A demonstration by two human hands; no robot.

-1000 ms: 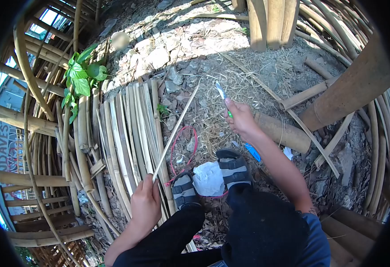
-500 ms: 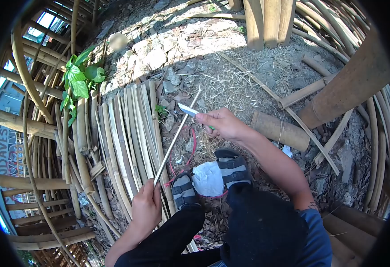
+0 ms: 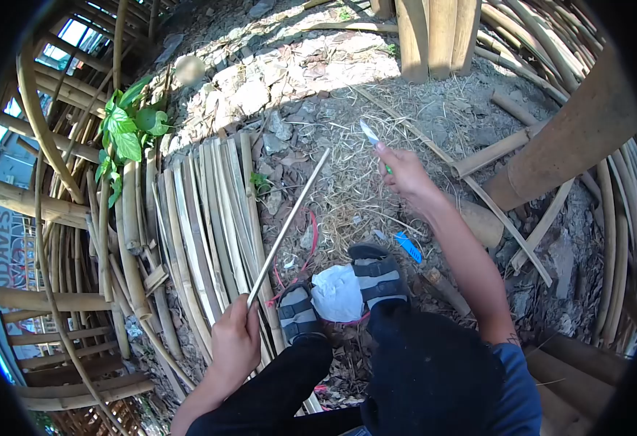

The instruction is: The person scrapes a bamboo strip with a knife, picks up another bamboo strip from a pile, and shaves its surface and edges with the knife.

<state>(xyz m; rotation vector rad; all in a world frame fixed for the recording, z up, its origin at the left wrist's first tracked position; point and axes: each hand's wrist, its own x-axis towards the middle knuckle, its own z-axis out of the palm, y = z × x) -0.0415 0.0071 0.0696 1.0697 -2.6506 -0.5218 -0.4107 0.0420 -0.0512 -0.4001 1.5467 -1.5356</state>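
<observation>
My left hand is closed round the lower end of a thin bamboo strip, which slants up and to the right. My right hand grips a knife with a green handle, its blade pointing up and left. The blade is apart from the strip, to the right of its upper end. Beside my left hand, a row of split bamboo strips lies on the ground. Thin pale shavings are scattered between the strip and my right hand.
A blue object and a white crumpled bag lie near my sandals. Pink string loops on the ground. Thick bamboo poles stand at the right, with a cut section lying nearby. A leafy plant and bamboo framework are at the left.
My right hand moved the knife left onto the strip, then back up and right, away from it. My left hand has stayed nearly in place, holding the strip.
</observation>
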